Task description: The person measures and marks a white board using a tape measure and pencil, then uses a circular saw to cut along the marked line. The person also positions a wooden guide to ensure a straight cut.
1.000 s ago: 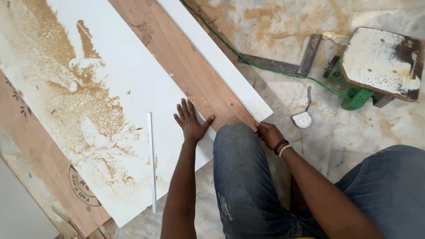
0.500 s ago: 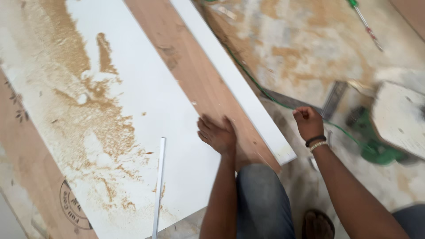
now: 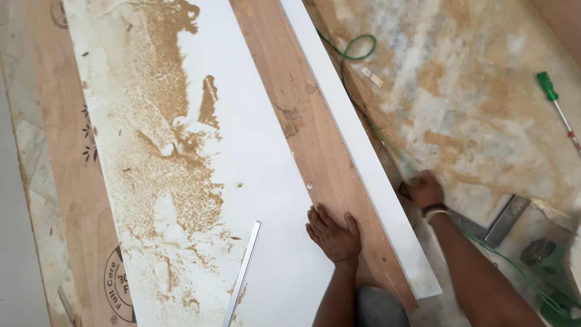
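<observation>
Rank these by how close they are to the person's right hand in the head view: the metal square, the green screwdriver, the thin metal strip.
From the right hand:
1. Metal square, on the floor just beside the hand and wrist.
2. Thin metal strip, across the boards on the white panel, lower centre.
3. Green screwdriver, on the floor at the far right edge.

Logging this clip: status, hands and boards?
Left hand flat on white board. Right hand on floor by steel square. Green cable alongside.

This is a carpentry work site. Sawdust point(image 3: 181, 163) covers white laminated boards point(image 3: 260, 181) and plywood point(image 3: 78, 200) on the floor point(image 3: 484, 109). A metal square point(image 3: 496, 224) lies nearby.
</observation>
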